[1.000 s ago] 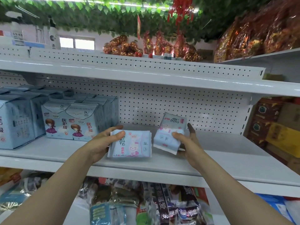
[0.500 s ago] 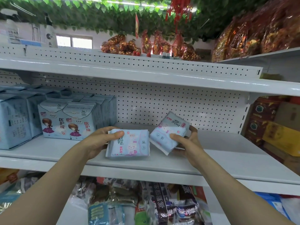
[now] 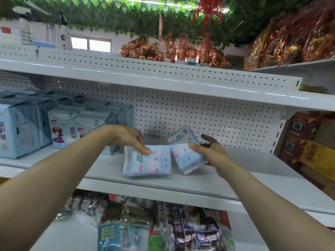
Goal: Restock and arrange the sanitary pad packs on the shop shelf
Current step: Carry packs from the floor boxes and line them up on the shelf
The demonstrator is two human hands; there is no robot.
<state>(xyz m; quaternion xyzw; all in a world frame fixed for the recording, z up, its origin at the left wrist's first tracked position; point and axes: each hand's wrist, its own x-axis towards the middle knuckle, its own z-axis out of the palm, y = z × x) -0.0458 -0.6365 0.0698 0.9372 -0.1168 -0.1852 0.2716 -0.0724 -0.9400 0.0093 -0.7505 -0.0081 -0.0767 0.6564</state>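
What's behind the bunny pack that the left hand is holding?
Bare white shelf and the pegboard wall show behind the bunny pack. The spot straight behind it is covered.

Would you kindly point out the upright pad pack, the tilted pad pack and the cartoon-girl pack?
Upright pad pack (image 3: 153, 166): head view, rabbit print on its front.
Tilted pad pack (image 3: 183, 158): head view, middle of its front.
Cartoon-girl pack (image 3: 59, 134): head view, the printed girl.
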